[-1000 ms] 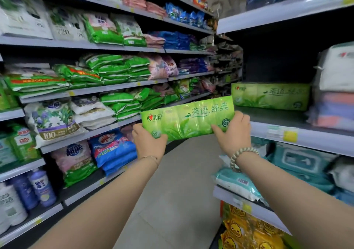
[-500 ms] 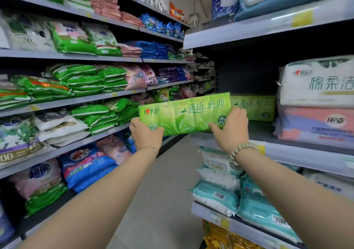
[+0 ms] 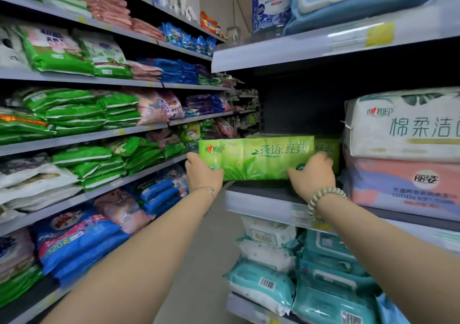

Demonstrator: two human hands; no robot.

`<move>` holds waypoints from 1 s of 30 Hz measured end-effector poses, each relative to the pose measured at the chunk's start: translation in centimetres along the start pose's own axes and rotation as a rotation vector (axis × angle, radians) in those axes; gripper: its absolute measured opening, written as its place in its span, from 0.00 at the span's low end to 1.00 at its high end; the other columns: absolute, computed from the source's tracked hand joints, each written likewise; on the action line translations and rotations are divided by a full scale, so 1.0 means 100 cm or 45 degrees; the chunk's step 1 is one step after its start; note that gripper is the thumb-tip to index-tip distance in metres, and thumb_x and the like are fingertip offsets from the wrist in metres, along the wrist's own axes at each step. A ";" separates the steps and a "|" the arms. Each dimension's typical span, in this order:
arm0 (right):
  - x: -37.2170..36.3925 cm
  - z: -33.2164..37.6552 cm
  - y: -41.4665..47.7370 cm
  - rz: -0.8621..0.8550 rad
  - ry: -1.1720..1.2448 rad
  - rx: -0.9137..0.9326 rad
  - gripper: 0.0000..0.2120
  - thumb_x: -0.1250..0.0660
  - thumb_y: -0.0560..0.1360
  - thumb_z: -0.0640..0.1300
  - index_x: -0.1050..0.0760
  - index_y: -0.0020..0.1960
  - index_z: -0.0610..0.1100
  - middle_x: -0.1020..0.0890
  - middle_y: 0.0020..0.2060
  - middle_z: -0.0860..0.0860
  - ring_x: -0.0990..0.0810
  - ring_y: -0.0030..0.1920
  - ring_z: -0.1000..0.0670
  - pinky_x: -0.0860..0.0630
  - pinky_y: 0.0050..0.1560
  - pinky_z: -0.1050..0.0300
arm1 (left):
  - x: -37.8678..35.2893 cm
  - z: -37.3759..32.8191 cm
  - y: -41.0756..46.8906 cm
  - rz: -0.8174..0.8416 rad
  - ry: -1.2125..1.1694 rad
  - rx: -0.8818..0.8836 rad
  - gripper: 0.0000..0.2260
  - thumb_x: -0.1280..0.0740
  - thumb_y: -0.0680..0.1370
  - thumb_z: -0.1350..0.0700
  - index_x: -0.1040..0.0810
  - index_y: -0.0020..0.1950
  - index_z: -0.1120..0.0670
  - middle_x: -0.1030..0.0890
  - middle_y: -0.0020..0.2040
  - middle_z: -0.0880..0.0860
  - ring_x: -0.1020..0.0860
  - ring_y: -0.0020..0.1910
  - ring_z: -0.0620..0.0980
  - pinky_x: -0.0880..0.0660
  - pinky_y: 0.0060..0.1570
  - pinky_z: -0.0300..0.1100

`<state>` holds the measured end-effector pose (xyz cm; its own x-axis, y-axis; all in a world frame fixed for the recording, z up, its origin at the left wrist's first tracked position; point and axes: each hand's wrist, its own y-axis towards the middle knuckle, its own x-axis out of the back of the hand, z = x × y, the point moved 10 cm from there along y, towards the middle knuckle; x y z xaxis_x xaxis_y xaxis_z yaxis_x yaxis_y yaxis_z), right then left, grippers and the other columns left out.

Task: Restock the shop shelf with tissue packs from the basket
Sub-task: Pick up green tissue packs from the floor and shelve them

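Head view showed the left hand (image 3: 202, 174) and right hand (image 3: 311, 176) each gripping an end of the green pack (image 3: 256, 159), low over the shelf (image 3: 258, 204) front, its left end jutting past the shelf's end. Released there, it would likely tip off; pushed crooked, it might snag the pack behind (image 3: 327, 149).

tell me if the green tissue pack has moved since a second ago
Yes. The green tissue pack moved right, from the aisle in over the shelf, and now partly covers the matching pack lying there.
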<state>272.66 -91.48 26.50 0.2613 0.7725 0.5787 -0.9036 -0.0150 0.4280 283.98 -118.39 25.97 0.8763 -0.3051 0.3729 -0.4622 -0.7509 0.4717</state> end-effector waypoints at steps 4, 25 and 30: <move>0.000 -0.018 0.019 0.024 -0.062 -0.068 0.31 0.30 0.71 0.45 0.41 0.64 0.30 0.32 0.62 0.33 0.30 0.62 0.36 0.30 0.55 0.51 | -0.037 -0.004 0.013 0.068 0.030 0.015 0.21 0.29 0.72 0.62 0.35 0.59 0.62 0.27 0.58 0.61 0.25 0.55 0.60 0.28 0.49 0.50; -0.027 -0.059 0.041 0.129 0.042 -0.354 0.39 0.27 0.68 0.47 0.43 0.69 0.34 0.35 0.67 0.36 0.34 0.67 0.37 0.33 0.63 0.51 | -0.118 -0.018 0.034 0.360 0.317 0.102 0.24 0.33 0.75 0.60 0.39 0.67 0.58 0.25 0.60 0.60 0.24 0.58 0.60 0.28 0.48 0.48; -0.027 -0.062 0.042 0.104 0.112 -0.363 0.41 0.27 0.68 0.45 0.46 0.70 0.33 0.31 0.65 0.36 0.29 0.64 0.38 0.30 0.59 0.52 | -0.134 -0.014 0.034 0.420 0.227 0.122 0.23 0.32 0.75 0.56 0.34 0.67 0.58 0.25 0.63 0.59 0.26 0.62 0.60 0.29 0.55 0.45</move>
<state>266.08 -89.69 22.49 0.1650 0.8283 0.5354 -0.9824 0.0899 0.1638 270.49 -116.03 23.71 0.6413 -0.4392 0.6292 -0.6932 -0.6832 0.2297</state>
